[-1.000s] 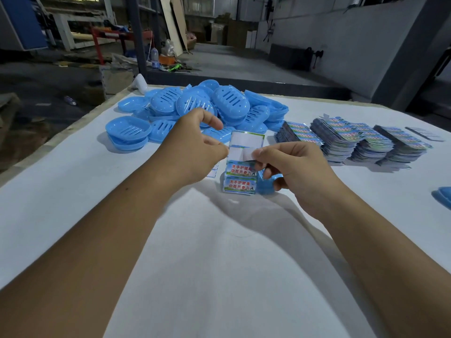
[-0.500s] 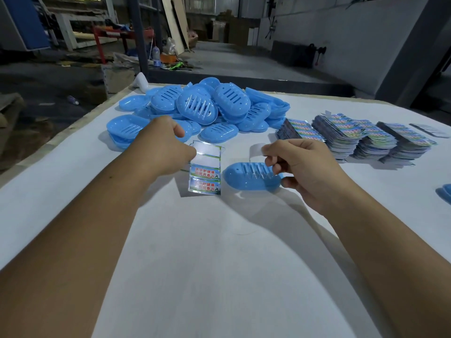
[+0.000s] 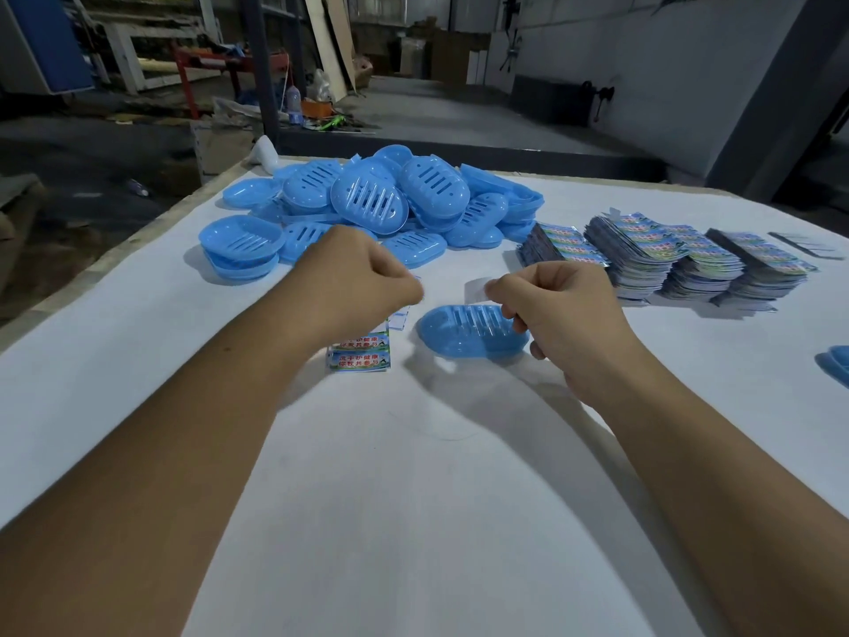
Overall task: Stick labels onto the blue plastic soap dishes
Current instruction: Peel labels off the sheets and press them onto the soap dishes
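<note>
On the white counter (image 3: 413,521), closest to the camera, two bare arms reach forward from the bottom corners. At the end of the left arm, the left hand (image 3: 353,278) is curled like a fist. Its grip holds the top of a label sheet (image 3: 359,354). The lower part of the sheet sticks out under the hand, showing two bright printed labels with green and blue edges. The sheet's bottom edge is at the counter, or just above it; I cannot tell which.

Just to the right, one blue soap dish (image 3: 464,335) sits with its slotted side facing up. The right hand (image 3: 565,314) has its fingers curled round the right end of this dish, so its grip is closed on the dish. A small pale bit shows just past the fingertips, but it is too blurry to tell what it is.

Farther back on the left lies a big pile of soap dishes (image 3: 381,204), all blue, some stacked and some tipped over. Farther back on the right stand stacks of label sheets (image 3: 666,255), side by side. At the far right edge of the counter, part of another blue dish (image 3: 838,365) peeks in.
</note>
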`<action>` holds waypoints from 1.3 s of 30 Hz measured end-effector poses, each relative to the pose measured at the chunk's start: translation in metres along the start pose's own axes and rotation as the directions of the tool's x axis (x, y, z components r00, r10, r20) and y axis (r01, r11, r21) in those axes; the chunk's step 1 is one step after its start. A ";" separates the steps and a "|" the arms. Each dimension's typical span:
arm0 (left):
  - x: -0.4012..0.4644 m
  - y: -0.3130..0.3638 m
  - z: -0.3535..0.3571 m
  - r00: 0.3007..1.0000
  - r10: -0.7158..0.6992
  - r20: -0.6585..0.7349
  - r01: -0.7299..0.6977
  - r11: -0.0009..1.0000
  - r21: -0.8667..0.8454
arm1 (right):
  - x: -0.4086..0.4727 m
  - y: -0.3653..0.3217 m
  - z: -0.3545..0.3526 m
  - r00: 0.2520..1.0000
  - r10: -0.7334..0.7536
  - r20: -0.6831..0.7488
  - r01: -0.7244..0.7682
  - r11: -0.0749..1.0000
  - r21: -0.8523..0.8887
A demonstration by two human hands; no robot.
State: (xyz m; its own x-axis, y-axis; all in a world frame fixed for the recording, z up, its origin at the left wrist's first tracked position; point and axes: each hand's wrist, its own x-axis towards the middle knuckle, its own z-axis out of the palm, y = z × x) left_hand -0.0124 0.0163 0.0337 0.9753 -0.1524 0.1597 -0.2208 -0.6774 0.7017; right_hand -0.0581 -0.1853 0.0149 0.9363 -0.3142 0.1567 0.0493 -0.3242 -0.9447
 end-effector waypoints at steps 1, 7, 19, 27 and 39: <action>-0.004 0.006 0.005 0.998 0.048 0.039 -0.044 0.994 -0.099 | -0.001 0.000 0.001 1.000 -0.023 -0.001 0.023 1.000 -0.013; -0.011 0.014 0.022 0.985 0.142 0.100 -0.107 0.950 -0.294 | -0.004 0.001 0.005 0.988 -0.152 0.037 0.152 0.988 -0.005; -0.008 0.014 0.020 0.996 0.040 0.081 -0.007 0.930 -0.367 | -0.003 0.003 0.000 0.960 -0.237 0.147 0.233 0.971 0.049; -0.008 0.014 0.021 0.998 -0.056 -0.022 0.043 0.918 -0.394 | 0.007 0.008 -0.002 0.984 -0.177 0.005 0.176 0.980 -0.096; -0.001 0.012 0.033 0.989 -0.135 -0.059 0.101 0.911 -0.400 | 0.016 0.010 -0.006 1.000 -0.003 0.021 0.003 1.000 -0.011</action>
State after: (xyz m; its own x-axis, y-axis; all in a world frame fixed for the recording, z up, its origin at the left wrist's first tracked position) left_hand -0.0159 -0.0148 0.0191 0.9944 -0.0173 0.1041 -0.1036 -0.3450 0.9329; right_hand -0.0444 -0.1990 0.0093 0.9432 -0.2949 0.1533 0.0482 -0.3350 -0.9410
